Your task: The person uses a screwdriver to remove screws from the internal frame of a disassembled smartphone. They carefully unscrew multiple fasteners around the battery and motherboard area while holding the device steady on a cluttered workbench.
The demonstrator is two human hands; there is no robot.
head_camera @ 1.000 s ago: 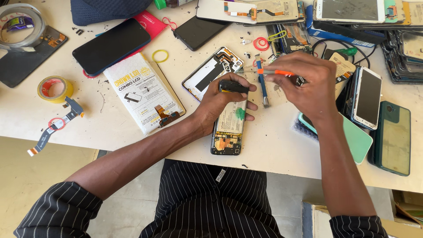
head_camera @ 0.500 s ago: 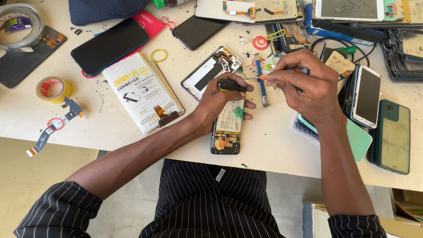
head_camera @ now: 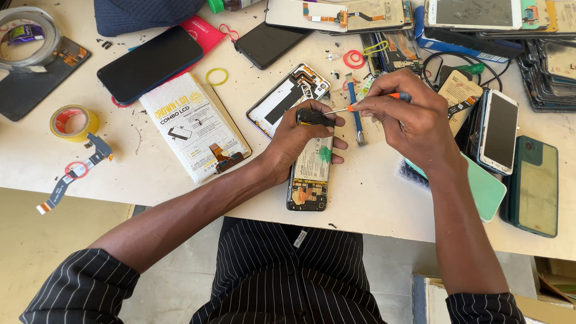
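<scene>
The opened phone (head_camera: pixel 310 170) lies pinned under my left hand (head_camera: pixel 298 141); my right hand (head_camera: pixel 408 114) pinches the small screwdriver (head_camera: pixel 360 105), apparently seated at its top. A slip could gouge the board.

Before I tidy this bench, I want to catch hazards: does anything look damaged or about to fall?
Yes. The flex cable at the table's left front hangs over the edge. The opened phone under the left hand also juts past the front edge. Small dark debris is scattered about.
</scene>
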